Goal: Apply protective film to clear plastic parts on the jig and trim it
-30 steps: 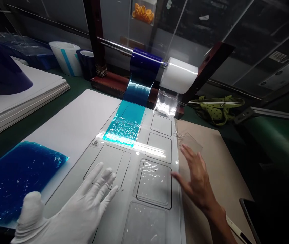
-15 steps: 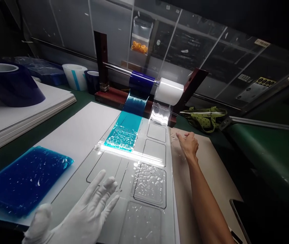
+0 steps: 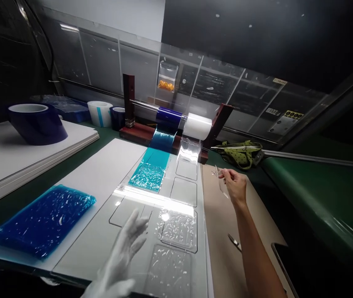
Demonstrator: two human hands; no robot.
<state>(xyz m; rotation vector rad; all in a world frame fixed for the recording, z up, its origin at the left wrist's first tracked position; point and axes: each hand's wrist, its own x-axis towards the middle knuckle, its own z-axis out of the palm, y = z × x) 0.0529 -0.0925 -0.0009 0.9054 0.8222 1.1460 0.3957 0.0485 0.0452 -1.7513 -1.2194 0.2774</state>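
Note:
My left hand (image 3: 123,252), in a white glove, is spread with fingers apart over the near end of a clear template sheet (image 3: 151,203) with rectangular cut-outs. My bare right hand (image 3: 234,185) is raised over a brown board (image 3: 219,236) and pinches a small clear plastic piece (image 3: 222,188) by its top edge. A strip of blue film (image 3: 150,174) runs from a blue roll (image 3: 168,114) on a dispenser down onto the template. A white roll (image 3: 197,126) sits beside it, feeding clear film.
A crinkled blue film sheet (image 3: 44,219) lies on a white board at the left. Spare tape rolls (image 3: 36,122) stand on stacked white boards. A green bag (image 3: 241,151) lies behind the brown board; tweezers (image 3: 234,242) and a dark tablet (image 3: 283,265) lie near right.
My right hand reached to the clear piece on the brown board, took hold of it and lifted it. My left hand slid toward me. The view tilted upward.

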